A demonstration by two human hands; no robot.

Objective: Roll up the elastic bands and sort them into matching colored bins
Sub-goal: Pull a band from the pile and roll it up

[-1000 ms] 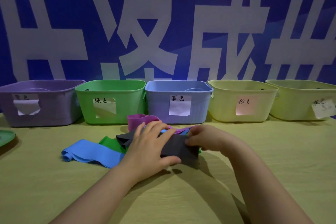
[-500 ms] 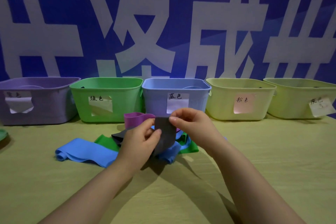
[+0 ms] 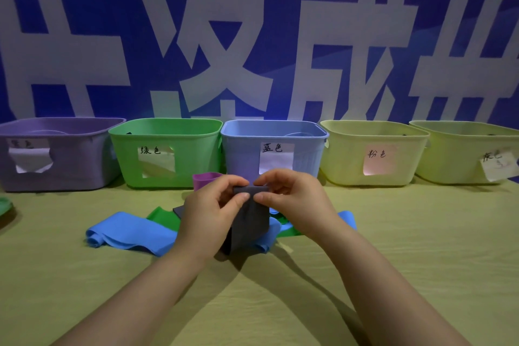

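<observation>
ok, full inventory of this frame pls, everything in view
purple bin: 1, purple, left end of back row
green bin: 1, green, second
blue bin: 1, blue, middle
yellow-green bins: 2, right end
grey band: 1, dark grey, hanging from both hands
blue band: at least 1, flat left of hands
green band: at least 1, in pile
purple band: 1, behind left hand
table: 1, yellowish
banner: 1, blue, white characters
left hand: pinches grey band
right hand: pinches grey band
</observation>
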